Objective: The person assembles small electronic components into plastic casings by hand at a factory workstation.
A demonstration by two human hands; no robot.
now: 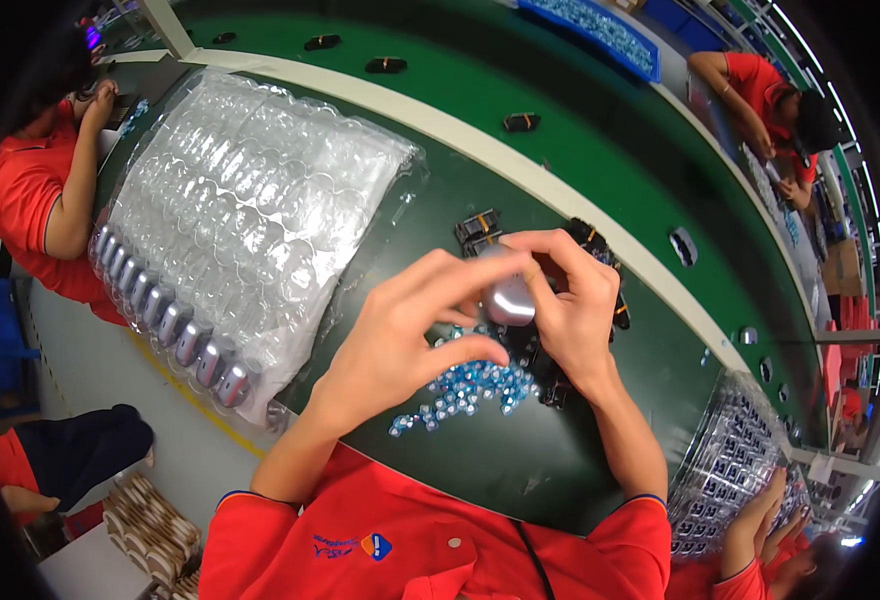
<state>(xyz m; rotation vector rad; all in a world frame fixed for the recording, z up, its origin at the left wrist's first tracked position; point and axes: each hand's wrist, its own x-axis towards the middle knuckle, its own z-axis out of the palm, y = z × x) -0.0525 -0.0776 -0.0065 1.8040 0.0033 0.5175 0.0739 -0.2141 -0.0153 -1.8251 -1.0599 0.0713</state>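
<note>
My right hand (572, 310) is closed around a smooth, rounded silver-grey casing (510, 303), pinching it between thumb and fingers above the table. My left hand (405, 325) is open, its thumb spread away. Its slightly blurred forefinger stretches over the top of the casing to the right fingertips, and whether it presses on the casing cannot be seen. Below the hands lies a loose heap of small shiny blue parts (475, 388). Black parts with orange bands (478, 228) sit just beyond the hands, and more are partly hidden behind my right hand.
A clear plastic blister tray (250, 170) covers the table's left side, with several silver casings (172, 320) along its near edge. A pale rail (440, 125) separates the table from a green conveyor (440, 75) carrying spaced-out parts. Co-workers sit left, right and across; another tray (725, 465) lies right.
</note>
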